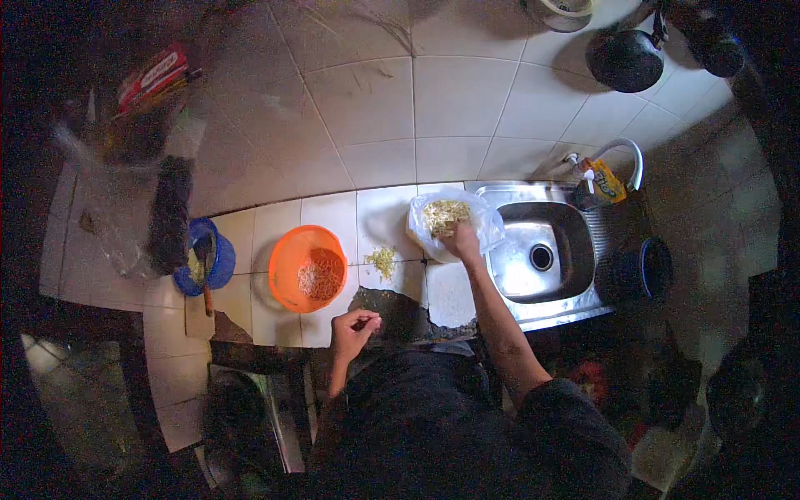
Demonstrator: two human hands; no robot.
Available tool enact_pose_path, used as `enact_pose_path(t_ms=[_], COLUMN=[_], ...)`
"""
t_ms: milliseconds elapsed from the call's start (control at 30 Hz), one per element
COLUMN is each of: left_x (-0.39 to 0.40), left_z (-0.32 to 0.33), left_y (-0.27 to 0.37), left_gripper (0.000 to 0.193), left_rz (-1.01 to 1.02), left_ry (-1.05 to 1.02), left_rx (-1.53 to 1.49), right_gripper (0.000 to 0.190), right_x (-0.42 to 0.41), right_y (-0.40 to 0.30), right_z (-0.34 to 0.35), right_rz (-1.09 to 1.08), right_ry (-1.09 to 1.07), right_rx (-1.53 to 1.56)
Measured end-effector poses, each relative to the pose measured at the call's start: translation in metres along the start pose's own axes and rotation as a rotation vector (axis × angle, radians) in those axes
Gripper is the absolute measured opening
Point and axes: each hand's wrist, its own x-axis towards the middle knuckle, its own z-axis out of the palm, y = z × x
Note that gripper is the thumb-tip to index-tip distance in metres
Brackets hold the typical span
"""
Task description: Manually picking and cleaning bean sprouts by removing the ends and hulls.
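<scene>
My right hand [461, 240] reaches into a clear plastic bag [489, 215] full of bean sprouts [445, 214]; its fingertips are among the sprouts, so whether they grip any cannot be seen. Near the counter's front edge my left hand [357, 328] is raised, fingers curled and thumb against the fingertips; whether something small is pinched there is unclear. An orange plastic basin [281, 269] beyond it, to the left, holds some pale sprouts [311, 281]. Between basin and bag lies a small heap of yellowish-green scraps [382, 261] on the white tiles.
A stainless steel sink [522, 250] adjoins the bag on the right, below a curved faucet [634, 156] and a yellow packet [605, 181]. At left stands a blue container [226, 256] with a wooden-handled utensil [208, 300]. Pans [627, 61] hang on the wall. The counter's front edge has broken tiles.
</scene>
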Motion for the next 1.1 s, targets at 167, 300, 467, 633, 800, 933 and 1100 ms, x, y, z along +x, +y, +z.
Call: enact_pose_path(t_ms=[167, 300, 467, 633, 800, 933, 1100], left_x=[0.003, 0.011, 0.029, 0.057, 0.092, 0.111, 0.127], left_z=[0.010, 0.017, 0.023, 0.023, 0.028, 0.037, 0.055], left_y=[0.016, 0.026, 0.038, 0.042, 0.051, 0.064, 0.080], left_gripper=[0.012, 0.013, 0.012, 0.011, 0.013, 0.013, 0.014], left_rz=[0.019, 0.022, -0.016, 0.015, 0.048, 0.035, -0.010], left_ry=[0.093, 0.110, 0.088, 0.051, 0.026, -0.032, -0.102], left_rx=[-0.009, 0.027, 0.006, -0.038, -0.079, -0.061, -0.146], right_gripper=[0.033, 0.028, 0.022, 0.023, 0.023, 0.022, 0.018], right_x=[0.004, 0.007, 0.015, 0.017, 0.020, 0.021, 0.017], right_y=[0.000, 0.002, 0.018, 0.014, 0.011, 0.010, 0.016], right_z=[-0.001, -0.013, -0.027, -0.054, -0.072, -0.079, -0.083], right_rz=[0.041, 0.054, 0.024, -0.010, 0.010, 0.002, 0.024], right_ry=[-0.075, -0.041, 0.110, 0.117, 0.106, 0.056, -0.003], right_rx=[-0.081, -0.044, 0.174, 0.203, 0.259, 0.344, 0.603])
